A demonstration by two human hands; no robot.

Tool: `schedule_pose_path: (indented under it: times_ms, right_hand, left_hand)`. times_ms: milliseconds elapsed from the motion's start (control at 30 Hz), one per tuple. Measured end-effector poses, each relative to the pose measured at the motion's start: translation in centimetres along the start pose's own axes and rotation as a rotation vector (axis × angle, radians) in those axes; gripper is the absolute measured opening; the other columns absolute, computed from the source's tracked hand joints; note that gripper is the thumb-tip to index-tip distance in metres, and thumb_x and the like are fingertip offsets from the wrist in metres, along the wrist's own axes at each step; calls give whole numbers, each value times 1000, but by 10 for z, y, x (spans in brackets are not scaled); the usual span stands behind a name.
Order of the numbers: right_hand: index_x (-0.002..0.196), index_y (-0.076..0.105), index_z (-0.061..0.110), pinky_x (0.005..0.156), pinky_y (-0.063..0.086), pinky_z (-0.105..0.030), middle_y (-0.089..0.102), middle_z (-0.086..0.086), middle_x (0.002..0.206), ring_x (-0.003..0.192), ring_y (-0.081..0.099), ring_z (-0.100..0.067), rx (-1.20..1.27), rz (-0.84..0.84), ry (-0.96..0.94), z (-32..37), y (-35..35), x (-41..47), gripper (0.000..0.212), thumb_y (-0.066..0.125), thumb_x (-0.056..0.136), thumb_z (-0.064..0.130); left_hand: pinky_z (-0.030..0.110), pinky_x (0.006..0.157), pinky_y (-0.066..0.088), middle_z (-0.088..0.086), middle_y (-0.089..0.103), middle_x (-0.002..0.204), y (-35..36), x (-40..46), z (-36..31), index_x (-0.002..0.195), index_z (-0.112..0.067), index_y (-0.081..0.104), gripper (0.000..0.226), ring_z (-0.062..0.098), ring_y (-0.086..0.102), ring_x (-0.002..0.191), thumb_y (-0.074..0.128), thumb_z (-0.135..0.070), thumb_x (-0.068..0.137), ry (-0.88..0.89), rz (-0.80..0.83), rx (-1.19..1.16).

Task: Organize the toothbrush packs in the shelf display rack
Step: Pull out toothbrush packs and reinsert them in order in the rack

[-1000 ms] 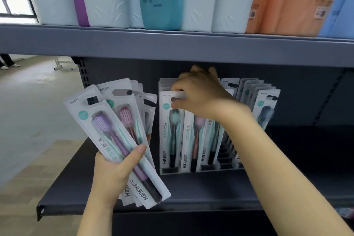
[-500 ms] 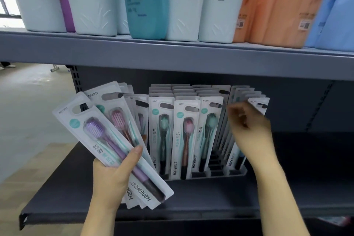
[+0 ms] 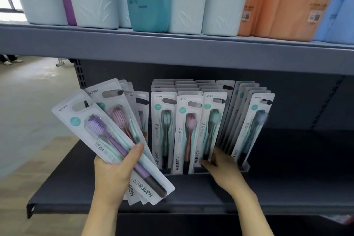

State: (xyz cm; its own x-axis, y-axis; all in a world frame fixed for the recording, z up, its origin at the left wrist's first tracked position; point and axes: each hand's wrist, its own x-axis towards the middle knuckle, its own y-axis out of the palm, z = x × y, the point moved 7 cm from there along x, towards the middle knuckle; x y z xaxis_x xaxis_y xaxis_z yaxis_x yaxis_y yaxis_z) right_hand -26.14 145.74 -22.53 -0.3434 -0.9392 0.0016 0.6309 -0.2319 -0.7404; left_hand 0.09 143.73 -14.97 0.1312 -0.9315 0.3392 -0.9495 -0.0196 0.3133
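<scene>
While left hand (image 3: 113,174) grips packs (image 3: 107,138), right hand (image 3: 220,168) at rack (image 3: 246,166).

Left hand (image 3: 113,172) grips fanned toothbrush packs (image 3: 107,136); right hand (image 3: 220,168) touches the rack's (image 3: 246,167) teal pack (image 3: 208,130) (low down).

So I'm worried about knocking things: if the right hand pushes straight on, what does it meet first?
Probably the teal toothbrush pack in the rack; the right hand already reaches its lower edge.

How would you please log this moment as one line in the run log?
left hand: holds fanned toothbrush packs | right hand: at foot of third-row pack in display rack | grip: unclear
</scene>
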Motion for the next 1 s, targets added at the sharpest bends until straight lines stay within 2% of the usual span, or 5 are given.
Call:
schedule_pose_path:
  times_ms: [167,267,400,600,1000]
  right_hand:
    - [93,43,9,56,36,-27,54,-9,82,73,52,-20,-28,-3,40,2,0,-1,25,52,94,32]
    - [98,45,7,63,42,-30,56,-9,87,79,55,-21,-4,-27,58,7,-7,1,28,52,94,34]
    - [83,44,14,58,39,-25,56,-5,82,73,53,-14,79,-160,51,20,-32,-11,23,56,92,31]
    - [97,54,15,58,43,-22,64,1,81,70,57,-10,165,-355,-37,52,-62,-53,17,61,87,26]
    - [100,63,25,74,57,-36,70,3,85,71,65,-11,204,140,-255,108,-6,-65,20,63,80,24]
  left_hand:
    - [11,60,52,-18,70,64,-4,3,-2,61,-38,74,49,-5,65,64,64,8,77,-13,60,-2]
    - [12,62,52,-16,71,66,-7,2,-2,63,-36,74,47,-4,66,66,65,8,77,-23,88,5]
    - [11,59,51,-16,71,65,-13,1,1,61,-26,73,41,-4,66,64,64,10,77,-50,77,-4]
    - [9,58,50,-18,70,64,-16,-2,-2,60,-29,74,45,-6,65,64,64,11,77,-43,65,10]
    - [14,57,52,-9,74,70,-7,-7,-1,64,-36,75,36,3,70,68,73,-1,71,-95,169,87]
